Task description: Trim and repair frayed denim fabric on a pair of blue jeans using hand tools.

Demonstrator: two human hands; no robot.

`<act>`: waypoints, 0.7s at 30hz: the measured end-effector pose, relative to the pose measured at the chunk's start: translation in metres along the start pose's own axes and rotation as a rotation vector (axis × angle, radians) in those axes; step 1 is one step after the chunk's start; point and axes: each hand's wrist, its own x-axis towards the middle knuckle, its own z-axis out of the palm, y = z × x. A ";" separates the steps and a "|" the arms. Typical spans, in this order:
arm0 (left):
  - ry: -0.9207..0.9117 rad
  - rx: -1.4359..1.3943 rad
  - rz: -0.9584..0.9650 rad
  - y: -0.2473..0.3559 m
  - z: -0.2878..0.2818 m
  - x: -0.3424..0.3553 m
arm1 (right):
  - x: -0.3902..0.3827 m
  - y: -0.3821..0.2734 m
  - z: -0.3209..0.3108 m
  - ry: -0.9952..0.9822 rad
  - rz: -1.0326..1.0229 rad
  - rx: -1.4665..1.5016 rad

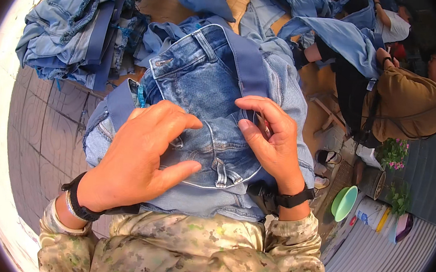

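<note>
On my lap lies a pair of blue denim jeans [184, 72], waistband and belt loops showing, with white edging along its rim. A plain darker blue band [248, 65] runs down its right side, over lighter denim [285, 90]. My left hand [146, 150] hovers over the left of the denim, thumb and forefinger spread, with nothing seen between them. My right hand [273, 138] is at the lower end of the blue band, thumb and forefinger apart. Its other fingers curl round a small red and dark tool [266, 127], mostly hidden by the hand.
A tall stack of folded denim [70, 32] stands at the far left. More denim pieces [338, 35] spread over the far side. A person in a brown top [410, 102] sits at the right, handling denim. Near them are a green basin [344, 203] and potted flowers [393, 153].
</note>
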 end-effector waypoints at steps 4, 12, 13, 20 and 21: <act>-0.036 0.078 0.036 -0.002 0.028 0.013 | 0.001 0.004 0.001 -0.005 -0.004 0.039; -0.032 -0.049 0.089 -0.023 0.043 0.016 | -0.009 0.010 -0.006 0.040 -0.014 0.248; -0.023 -0.120 0.084 -0.024 0.044 0.017 | -0.010 0.009 -0.008 0.036 -0.015 0.252; -0.003 -0.196 -0.032 -0.018 0.043 0.016 | -0.020 -0.014 -0.011 -0.067 -0.217 -0.100; 0.010 -0.195 -0.026 -0.018 0.043 0.015 | -0.022 -0.014 -0.011 -0.069 -0.215 -0.099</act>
